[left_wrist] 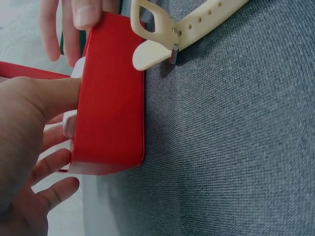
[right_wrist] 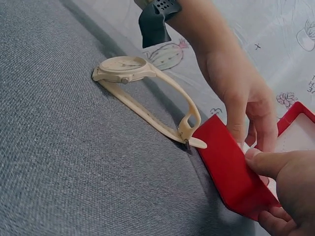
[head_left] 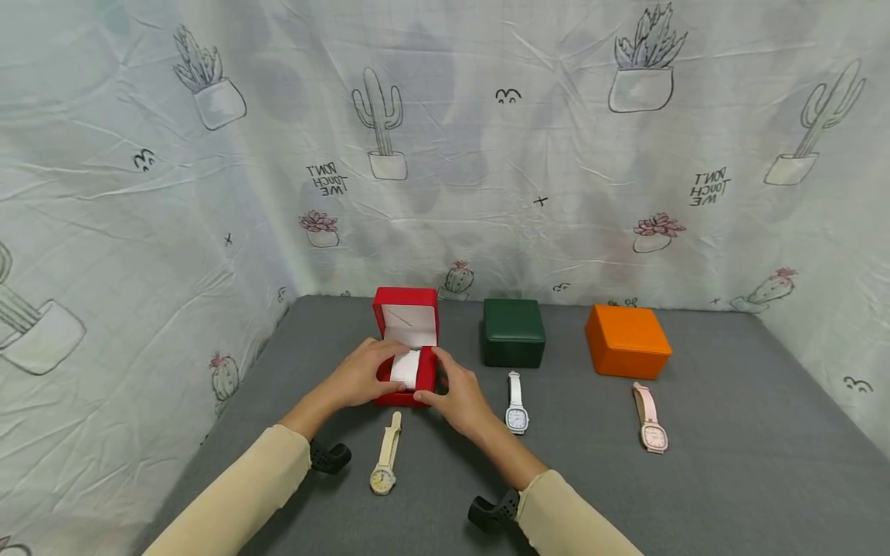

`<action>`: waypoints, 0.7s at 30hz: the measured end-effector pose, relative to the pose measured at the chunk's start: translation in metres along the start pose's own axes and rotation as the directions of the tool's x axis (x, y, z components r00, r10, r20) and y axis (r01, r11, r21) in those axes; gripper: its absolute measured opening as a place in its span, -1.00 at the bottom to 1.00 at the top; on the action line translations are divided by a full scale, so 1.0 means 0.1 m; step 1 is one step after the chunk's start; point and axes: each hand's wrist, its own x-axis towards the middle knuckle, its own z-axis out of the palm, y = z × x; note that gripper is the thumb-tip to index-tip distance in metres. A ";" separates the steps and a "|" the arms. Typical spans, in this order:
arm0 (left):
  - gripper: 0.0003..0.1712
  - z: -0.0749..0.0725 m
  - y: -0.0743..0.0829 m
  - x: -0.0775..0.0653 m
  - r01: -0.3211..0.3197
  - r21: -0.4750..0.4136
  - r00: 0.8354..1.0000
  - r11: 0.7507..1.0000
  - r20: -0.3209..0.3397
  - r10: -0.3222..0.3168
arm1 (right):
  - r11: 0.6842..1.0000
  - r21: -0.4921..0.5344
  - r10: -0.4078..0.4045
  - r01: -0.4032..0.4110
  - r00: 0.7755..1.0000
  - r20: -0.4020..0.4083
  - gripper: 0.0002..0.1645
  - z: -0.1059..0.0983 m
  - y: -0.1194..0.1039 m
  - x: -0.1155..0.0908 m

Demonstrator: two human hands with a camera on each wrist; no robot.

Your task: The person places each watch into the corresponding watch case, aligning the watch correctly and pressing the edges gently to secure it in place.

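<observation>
The red watch box point(head_left: 402, 400) stands with its lid point(head_left: 406, 296) raised at the back, and a white cushion point(head_left: 405, 369) shows inside. My left hand point(head_left: 361, 376) reaches in from the left and pinches the cushion, its thumb point(left_wrist: 61, 96) behind the box's front wall. From the right, my right hand point(head_left: 462, 394) grips the box, with the thumb point(right_wrist: 263, 162) on the front rim and a fingertip farther back. A cream watch point(head_left: 385, 462) lies just in front of the box, its strap fastened in a loop in the right wrist view.
To the right stand a closed green box point(head_left: 514, 332) and a closed orange box point(head_left: 629, 341). A white watch point(head_left: 516, 409) lies before the green one, a pink watch point(head_left: 650, 425) before the orange one. The grey table point(head_left: 556, 494) meets a printed curtain point(head_left: 459, 193) behind.
</observation>
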 end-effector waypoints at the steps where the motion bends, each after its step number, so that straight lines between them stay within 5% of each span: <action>1: -0.28 0.00 0.01 0.00 0.000 -0.002 1.000 1.000 0.002 0.000 | 1.000 0.002 0.001 -0.001 1.000 -0.001 -0.06 -0.02 0.00 0.00; 21: -0.25 -0.09 0.25 0.05 0.025 0.028 0.998 0.999 0.048 -0.026 | 0.998 -0.049 0.038 -0.042 0.995 -0.095 -0.05 -0.48 0.01 -0.10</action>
